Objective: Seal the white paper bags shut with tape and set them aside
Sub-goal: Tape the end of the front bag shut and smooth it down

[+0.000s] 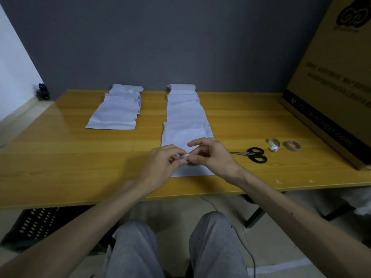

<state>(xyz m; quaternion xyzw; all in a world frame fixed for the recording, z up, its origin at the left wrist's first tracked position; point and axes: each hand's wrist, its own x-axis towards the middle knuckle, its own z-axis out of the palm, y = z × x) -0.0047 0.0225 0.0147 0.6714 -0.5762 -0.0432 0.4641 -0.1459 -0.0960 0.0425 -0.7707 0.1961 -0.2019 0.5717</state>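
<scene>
A small roll of white tape (pixel 185 156) is held between both hands just above the nearest white paper bag (pixel 183 135). My left hand (pixel 164 165) pinches the roll from the left, and my right hand (pixel 210 155) grips it from the right with curled fingers. That bag lies at the front of a row of overlapping white bags (pixel 183 103) running to the back of the wooden table (pixel 70 157). A second pile of white bags (pixel 118 109) lies to the left, with a strip along the front bag's near edge.
Black-handled scissors (pixel 254 154) lie right of my right hand. Beyond them sit a white tape roll (pixel 273 144) and a tan tape roll (pixel 292 146). A large cardboard box (pixel 331 81) stands at the table's right end. A grey wall backs the table.
</scene>
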